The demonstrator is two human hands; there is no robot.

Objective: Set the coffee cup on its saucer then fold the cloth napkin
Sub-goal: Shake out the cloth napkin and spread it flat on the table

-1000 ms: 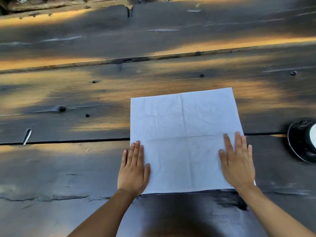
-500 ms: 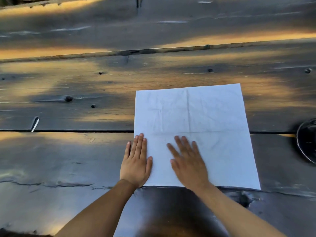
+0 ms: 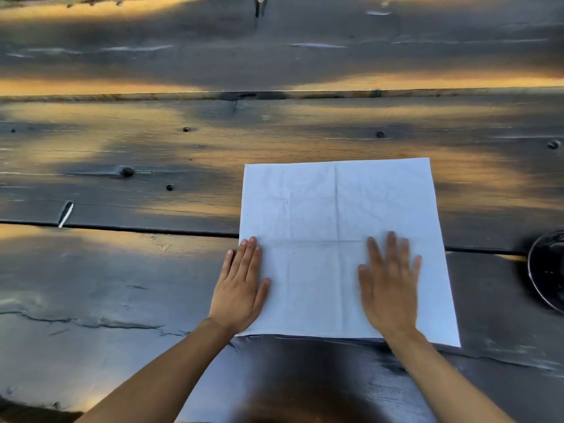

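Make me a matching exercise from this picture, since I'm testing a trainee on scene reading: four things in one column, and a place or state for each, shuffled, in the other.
Things:
1. napkin
2. left hand
3. right hand
4. saucer

Places or states:
A. dark, cut off by the right edge of the view
B. flat on the napkin's left edge
C. spread open, white, with crease lines
D. flat on the napkin's near right part

Pairs: 1-C, 2-B, 3-D, 4-A
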